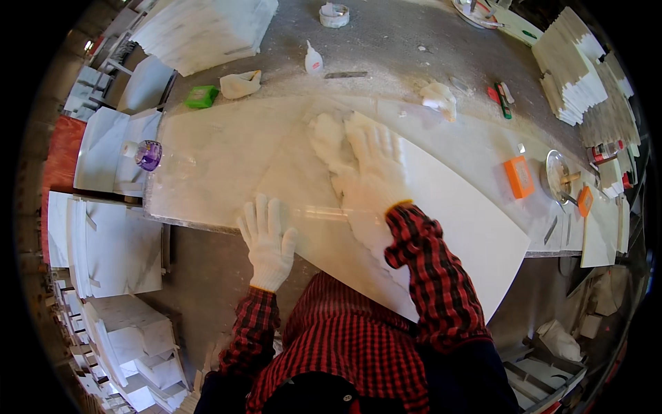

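Observation:
A pale, glossy marble slab (469,234) lies askew across the worktable, one corner jutting past the near edge toward my body. My right hand (379,162), in a white knit glove, rests flat on it with fingers stretched out. Beside and partly beneath that palm is a crumpled white cloth (329,141). How far the cloth goes under the hand is hidden. My left hand (269,241), gloved alike, has its fingers spread over the table's near edge, left of the slab. Nothing is held in it.
A purple-liquid bottle (147,155) lies at the table's left end. Along the back are a green packet (201,96), a white squeeze bottle (313,59) and another cloth (439,101). An orange box (518,176) and a metal bowl (554,172) sit at right. Stacked stone pieces (569,65) stand beyond.

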Demonstrator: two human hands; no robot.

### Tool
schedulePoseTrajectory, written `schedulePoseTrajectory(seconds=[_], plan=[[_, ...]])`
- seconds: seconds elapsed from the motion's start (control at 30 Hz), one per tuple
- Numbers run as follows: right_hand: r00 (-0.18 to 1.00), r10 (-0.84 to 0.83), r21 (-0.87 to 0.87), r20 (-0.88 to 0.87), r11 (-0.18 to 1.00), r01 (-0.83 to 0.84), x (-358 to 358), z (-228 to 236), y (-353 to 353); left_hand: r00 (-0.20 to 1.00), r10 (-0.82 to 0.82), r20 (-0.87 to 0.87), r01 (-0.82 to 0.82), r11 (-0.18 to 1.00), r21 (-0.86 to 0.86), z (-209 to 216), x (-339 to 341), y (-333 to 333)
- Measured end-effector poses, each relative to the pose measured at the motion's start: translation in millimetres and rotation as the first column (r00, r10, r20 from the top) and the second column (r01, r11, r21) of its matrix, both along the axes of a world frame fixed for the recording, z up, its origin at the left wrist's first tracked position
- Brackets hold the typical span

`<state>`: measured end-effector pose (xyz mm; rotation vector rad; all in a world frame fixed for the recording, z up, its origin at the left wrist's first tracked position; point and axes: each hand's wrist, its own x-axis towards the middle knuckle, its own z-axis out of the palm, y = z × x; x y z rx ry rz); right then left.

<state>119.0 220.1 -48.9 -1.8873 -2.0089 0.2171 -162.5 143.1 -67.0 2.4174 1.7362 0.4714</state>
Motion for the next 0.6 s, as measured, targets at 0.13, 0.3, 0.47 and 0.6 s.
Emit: schedulePoseTrajectory(seconds=[0.13,0.3,0.47,0.6], plan=[[0.995,0.053,0.182,0.086,0.981,-0.069,-44,-28,51,0.997,0.000,0.073,0.000,1.000,-0.006,5,3,4],[0.953,0.298,0.018,0.046,0.954,-0.299,-113,5,21,0.854,-0.005,0.520,0.025,0.999,-0.030,16,-10,30],[0.886,0.435,0.263,-0.161,0.884,-0.386,-133,-10,-50,0.931,-0.228,0.286,0.265,0.959,-0.099,46,-12,103],[0.864,0.301,0.173,-0.404,0.952,-0.252,-88,10,-86,0.913,-0.404,0.055,0.408,0.907,-0.110,33,13,136]])
